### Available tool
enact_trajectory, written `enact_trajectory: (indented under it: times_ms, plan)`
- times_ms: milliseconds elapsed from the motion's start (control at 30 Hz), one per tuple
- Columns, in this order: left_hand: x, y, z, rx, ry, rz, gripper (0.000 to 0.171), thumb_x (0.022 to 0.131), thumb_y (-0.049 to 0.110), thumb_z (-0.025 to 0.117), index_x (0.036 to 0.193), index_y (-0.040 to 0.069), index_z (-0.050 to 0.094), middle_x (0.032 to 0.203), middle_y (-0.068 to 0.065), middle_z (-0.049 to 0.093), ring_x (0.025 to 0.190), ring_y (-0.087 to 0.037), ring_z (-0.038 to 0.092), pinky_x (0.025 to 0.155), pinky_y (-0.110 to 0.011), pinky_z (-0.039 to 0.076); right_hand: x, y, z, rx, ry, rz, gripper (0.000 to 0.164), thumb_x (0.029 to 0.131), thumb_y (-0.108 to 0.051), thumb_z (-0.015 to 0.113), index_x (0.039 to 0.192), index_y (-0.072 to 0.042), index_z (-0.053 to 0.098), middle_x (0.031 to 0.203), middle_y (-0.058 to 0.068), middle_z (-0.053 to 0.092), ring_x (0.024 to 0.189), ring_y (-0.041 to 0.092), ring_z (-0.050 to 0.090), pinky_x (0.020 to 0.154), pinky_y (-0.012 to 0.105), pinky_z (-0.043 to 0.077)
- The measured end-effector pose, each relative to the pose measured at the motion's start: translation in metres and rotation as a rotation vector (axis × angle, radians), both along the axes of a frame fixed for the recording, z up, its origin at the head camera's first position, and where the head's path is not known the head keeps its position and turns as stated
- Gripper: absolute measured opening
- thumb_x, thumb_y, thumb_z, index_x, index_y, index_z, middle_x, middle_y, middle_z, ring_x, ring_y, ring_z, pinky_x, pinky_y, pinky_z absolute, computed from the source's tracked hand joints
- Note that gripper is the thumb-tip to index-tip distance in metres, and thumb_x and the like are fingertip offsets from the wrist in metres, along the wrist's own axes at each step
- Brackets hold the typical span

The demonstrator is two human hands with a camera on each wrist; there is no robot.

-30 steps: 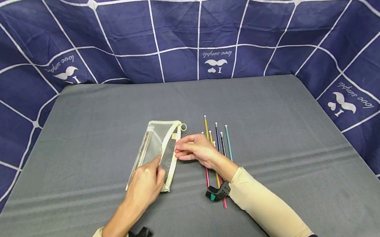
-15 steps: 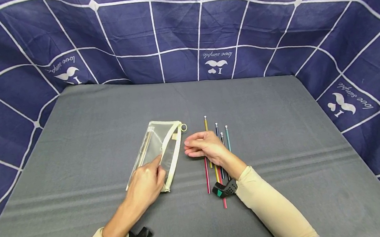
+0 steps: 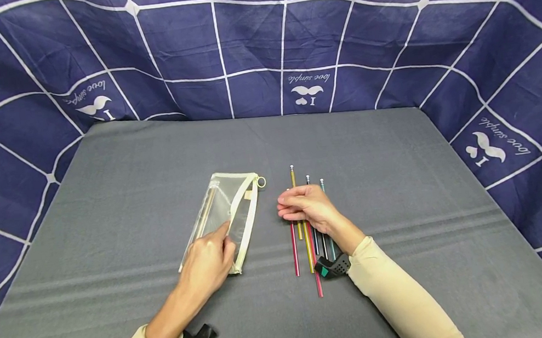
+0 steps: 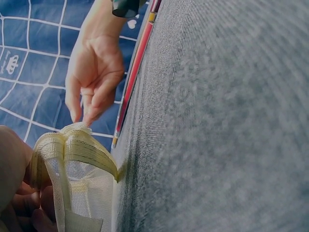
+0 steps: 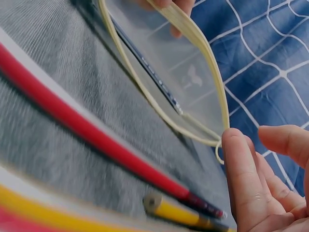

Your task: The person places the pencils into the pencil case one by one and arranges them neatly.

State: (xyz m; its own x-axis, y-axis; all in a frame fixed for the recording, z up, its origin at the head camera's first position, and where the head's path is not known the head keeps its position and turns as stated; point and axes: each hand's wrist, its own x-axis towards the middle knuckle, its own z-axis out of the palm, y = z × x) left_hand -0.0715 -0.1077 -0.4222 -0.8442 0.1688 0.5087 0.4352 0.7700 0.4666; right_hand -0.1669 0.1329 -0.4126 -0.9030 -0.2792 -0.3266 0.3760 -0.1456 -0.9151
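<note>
A see-through zip pouch (image 3: pixel 224 193) with cream trim lies on the grey table, its mouth gaping towards the pencils. My left hand (image 3: pixel 208 261) grips the near part of its upper edge, holding the mouth apart. Inside, a dark blue pencil (image 5: pixel 145 65) shows in the right wrist view. Several pencils (image 3: pixel 295 252), red, yellow, blue, black and teal, lie side by side to the right of the pouch. Over them hovers my right hand (image 3: pixel 307 206), partly covering them. Its fingers are loosely bent and hold nothing; in the right wrist view the thumb stands apart from them.
The grey cloth-covered table (image 3: pixel 150 148) reaches out on all sides. A blue curtain (image 3: pixel 257 38) with white lines hangs behind it and along both sides. A ring pull (image 3: pixel 261 181) sits at the pouch's far corner.
My right hand has drawn back rightwards, from the pouch's mouth to above the pencils. The left hand and pouch have stayed in place.
</note>
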Motion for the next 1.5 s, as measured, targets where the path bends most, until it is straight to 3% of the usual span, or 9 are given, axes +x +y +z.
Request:
enact_trajectory:
  times_ms: [467,900,1133,1333,1500]
  plan:
    - [0.0,-0.001,0.001,-0.002,0.003,-0.001,0.033,0.079,0.0,0.057,0.109,-0.007,0.069,0.074,-0.015,0.068,0.063,-0.035,0.066,0.056,-0.05,0.05,0.001,0.027,-0.003,0.011,0.02,-0.037,0.009,0.088,0.008,0.062,0.094,0.002,0.066,0.072,0.009,0.069,0.061,0.016,0.07,0.06,0.026,0.056]
    - [0.0,-0.001,0.001,-0.005,0.0,0.003,0.033,0.079,0.0,0.057,0.109,-0.007,0.069,0.077,-0.017,0.069,0.066,-0.037,0.067,0.058,-0.05,0.051,-0.013,0.058,-0.003,0.061,0.064,-0.125,0.02,0.087,0.009,0.064,0.08,-0.008,0.071,0.071,0.006,0.069,0.059,0.012,0.069,0.058,0.023,0.056]
    - [0.0,0.0,0.0,0.002,-0.002,-0.003,0.034,0.08,-0.001,0.056,0.11,-0.008,0.069,0.086,-0.019,0.072,0.072,-0.038,0.069,0.061,-0.051,0.052,-0.017,0.076,-0.006,0.14,0.093,-0.178,0.006,0.085,0.007,0.069,0.089,0.003,0.068,0.075,0.007,0.072,0.057,0.012,0.068,0.057,0.024,0.055]
    - [0.0,0.0,0.0,0.005,-0.007,-0.004,0.034,0.08,-0.001,0.056,0.111,-0.008,0.069,0.086,-0.019,0.072,0.071,-0.038,0.069,0.061,-0.051,0.052,-0.02,0.083,-0.011,0.256,0.105,-0.201,0.011,0.082,0.004,0.074,0.089,0.008,0.066,0.071,0.007,0.071,0.054,0.01,0.066,0.055,0.023,0.055]
    - [0.0,0.0,0.0,0.006,-0.008,-0.001,0.034,0.08,-0.001,0.056,0.111,-0.008,0.069,0.085,-0.019,0.071,0.072,-0.038,0.069,0.061,-0.051,0.052,-0.021,0.085,-0.014,0.398,0.179,-0.235,0.023,0.079,-0.005,0.081,0.089,0.009,0.066,0.066,0.004,0.068,0.051,0.007,0.064,0.053,0.024,0.055]
